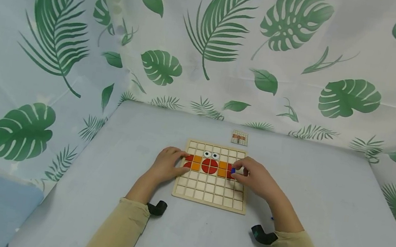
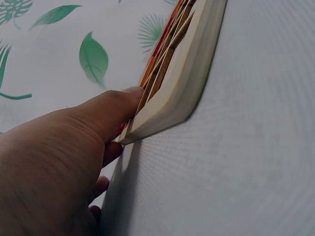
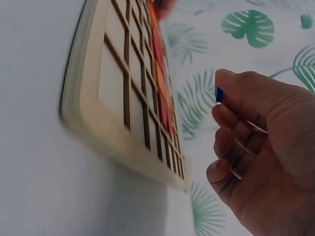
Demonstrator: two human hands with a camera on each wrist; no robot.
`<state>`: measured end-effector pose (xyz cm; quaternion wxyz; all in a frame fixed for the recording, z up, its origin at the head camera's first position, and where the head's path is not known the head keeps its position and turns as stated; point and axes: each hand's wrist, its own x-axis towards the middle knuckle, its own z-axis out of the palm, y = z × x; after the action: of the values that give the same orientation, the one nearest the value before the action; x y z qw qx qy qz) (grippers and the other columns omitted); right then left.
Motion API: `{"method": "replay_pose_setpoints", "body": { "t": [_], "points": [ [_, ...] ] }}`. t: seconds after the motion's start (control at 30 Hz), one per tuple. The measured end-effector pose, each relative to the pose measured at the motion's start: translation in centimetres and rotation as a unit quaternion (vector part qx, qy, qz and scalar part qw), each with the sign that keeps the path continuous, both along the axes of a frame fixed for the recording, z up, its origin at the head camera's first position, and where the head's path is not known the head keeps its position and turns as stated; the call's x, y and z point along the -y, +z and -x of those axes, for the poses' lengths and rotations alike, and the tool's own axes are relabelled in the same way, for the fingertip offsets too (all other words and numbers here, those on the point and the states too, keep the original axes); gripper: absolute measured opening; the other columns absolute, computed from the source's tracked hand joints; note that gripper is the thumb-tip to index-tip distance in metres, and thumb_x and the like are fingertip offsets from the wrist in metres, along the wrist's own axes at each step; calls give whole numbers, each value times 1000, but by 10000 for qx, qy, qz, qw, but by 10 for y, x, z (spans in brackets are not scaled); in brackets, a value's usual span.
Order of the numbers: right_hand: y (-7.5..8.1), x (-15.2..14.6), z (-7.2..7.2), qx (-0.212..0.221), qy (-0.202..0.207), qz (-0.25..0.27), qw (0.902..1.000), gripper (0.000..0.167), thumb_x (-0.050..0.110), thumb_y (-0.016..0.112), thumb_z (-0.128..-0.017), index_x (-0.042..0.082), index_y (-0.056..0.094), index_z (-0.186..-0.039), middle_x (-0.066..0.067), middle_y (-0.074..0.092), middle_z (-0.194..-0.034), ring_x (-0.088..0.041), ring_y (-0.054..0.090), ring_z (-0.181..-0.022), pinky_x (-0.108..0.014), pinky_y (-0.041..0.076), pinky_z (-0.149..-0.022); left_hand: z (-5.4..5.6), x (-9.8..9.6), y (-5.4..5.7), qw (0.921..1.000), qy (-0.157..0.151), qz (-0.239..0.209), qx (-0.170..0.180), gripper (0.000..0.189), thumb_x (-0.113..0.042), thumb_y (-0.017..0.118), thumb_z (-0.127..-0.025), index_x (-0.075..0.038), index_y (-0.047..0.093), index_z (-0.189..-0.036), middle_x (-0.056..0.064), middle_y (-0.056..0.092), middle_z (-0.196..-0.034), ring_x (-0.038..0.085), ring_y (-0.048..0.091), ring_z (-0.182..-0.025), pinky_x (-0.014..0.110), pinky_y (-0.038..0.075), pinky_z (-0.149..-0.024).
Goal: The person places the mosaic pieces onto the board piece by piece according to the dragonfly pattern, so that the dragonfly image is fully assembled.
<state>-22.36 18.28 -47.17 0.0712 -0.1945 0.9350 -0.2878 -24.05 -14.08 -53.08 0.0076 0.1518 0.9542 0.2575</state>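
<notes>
A square wooden grid board (image 1: pixel 209 204) lies on the pale table, with blank cells around a band of coloured tiles. Four red quarter-round tiles form a red circle (image 1: pixel 209 166) in the middle, below two eye tiles (image 1: pixel 211 155). Orange tiles (image 1: pixel 222 169) and red tiles (image 1: pixel 188 163) flank it. My left hand (image 1: pixel 167 165) holds the board's left edge, the thumb over the rim in the left wrist view. Between thumb and index finger, my right hand (image 1: pixel 256 179) pinches a small blue tile (image 3: pixel 219 94), close over the right-hand red tiles.
Behind the board lies a small pattern card (image 1: pixel 239 138) showing a similar grid figure. A tiny blue piece (image 1: pixel 272 218) shows beside the right wrist. Black wrist mounts (image 1: pixel 263 235) stick inward from both cuffs. A leaf-printed curtain (image 1: pixel 208 49) stands around the table's back and sides.
</notes>
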Motion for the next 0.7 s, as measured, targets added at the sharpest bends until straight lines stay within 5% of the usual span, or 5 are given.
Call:
{"method": "replay_pose_setpoints", "body": {
  "t": [0.33,0.7],
  "points": [
    [-11,39,11,-27,384,128,9992,24,28,73,-90,14,69,-109,0,63,-103,-16,54,-86,-31,50,-75,2,2,-2,10000,-41,-23,-80,54,-48,69,-90,-19,59,-135,6,55,-136,28,43,-135,46,33,-117],
    [-25,72,6,147,611,26,9980,20,29,73,-90,19,70,-108,3,60,-96,-13,54,-82,-29,49,-72,4,1,-3,10000,-33,20,-52,54,-48,69,-90,-20,59,-135,6,55,-136,27,43,-136,46,32,-118]
  ]
}}
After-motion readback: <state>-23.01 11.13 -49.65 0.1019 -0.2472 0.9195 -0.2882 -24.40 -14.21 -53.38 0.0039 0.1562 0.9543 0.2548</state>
